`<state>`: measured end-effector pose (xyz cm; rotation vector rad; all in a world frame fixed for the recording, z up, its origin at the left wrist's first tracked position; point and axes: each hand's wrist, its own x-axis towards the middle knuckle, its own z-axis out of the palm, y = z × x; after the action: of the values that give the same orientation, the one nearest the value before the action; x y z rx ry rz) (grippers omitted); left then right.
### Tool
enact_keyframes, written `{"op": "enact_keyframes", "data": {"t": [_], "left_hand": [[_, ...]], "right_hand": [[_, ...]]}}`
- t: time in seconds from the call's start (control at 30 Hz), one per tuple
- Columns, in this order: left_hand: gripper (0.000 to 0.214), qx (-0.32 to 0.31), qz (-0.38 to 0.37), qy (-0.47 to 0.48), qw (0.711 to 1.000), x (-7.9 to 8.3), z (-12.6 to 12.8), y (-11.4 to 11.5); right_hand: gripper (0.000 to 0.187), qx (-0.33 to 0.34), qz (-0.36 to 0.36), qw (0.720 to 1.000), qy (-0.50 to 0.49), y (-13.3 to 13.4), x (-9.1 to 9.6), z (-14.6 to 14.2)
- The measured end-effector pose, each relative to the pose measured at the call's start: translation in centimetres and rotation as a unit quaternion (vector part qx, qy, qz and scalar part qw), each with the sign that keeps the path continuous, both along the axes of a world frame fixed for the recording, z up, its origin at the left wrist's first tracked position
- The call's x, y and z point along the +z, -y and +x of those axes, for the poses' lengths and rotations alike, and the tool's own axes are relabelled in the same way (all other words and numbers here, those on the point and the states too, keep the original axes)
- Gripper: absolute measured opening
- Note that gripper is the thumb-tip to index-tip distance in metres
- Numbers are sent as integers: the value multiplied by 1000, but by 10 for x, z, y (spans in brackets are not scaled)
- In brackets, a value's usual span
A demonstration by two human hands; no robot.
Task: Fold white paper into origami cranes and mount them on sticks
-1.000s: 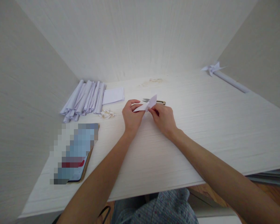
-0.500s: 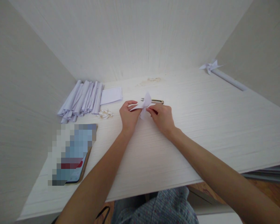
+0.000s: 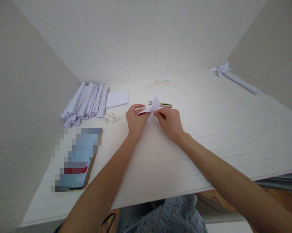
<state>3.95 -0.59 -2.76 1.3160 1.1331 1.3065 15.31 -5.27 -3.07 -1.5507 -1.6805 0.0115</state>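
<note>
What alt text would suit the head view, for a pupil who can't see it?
A left hand and a right hand hold a folded white paper piece between them over a white table. Small snips lie just beyond; paper rolls, flat paper and a phone lie to the left. A paper pinwheel lies at the far right.

Right of the thread snips [image 3: 166, 105] you have open tabletop [image 3: 221, 123]; the held pinwheel [image 3: 154, 105] blocks their near side, paper rolls [image 3: 88, 102] their left.

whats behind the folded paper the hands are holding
Snips: blade tips show left of the folded paper, the handle right of it. Their middle is covered and cannot be seen.
</note>
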Motion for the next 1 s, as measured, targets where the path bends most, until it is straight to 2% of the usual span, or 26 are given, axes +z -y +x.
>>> {"op": "enact_keyframes", "data": {"t": [0.43, 0.7, 0.8, 1.0], "left_hand": [[29, -28, -2, -5, 1000, 0, 0, 0], [26, 2, -20, -23, 1000, -1, 2, -1], [26, 4, -15, -31, 999, -3, 1, -3], [24, 6, -22, -22, 1000, -4, 1, -4]], "right_hand": [[19, 3, -15, 1000, -11, -1, 0, 1], [10, 1, -29, 999, -39, -4, -1, 2], [7, 7, -18, 998, -51, -4, -2, 2], [14, 28, 8, 998, -58, -6, -5, 5]]}}
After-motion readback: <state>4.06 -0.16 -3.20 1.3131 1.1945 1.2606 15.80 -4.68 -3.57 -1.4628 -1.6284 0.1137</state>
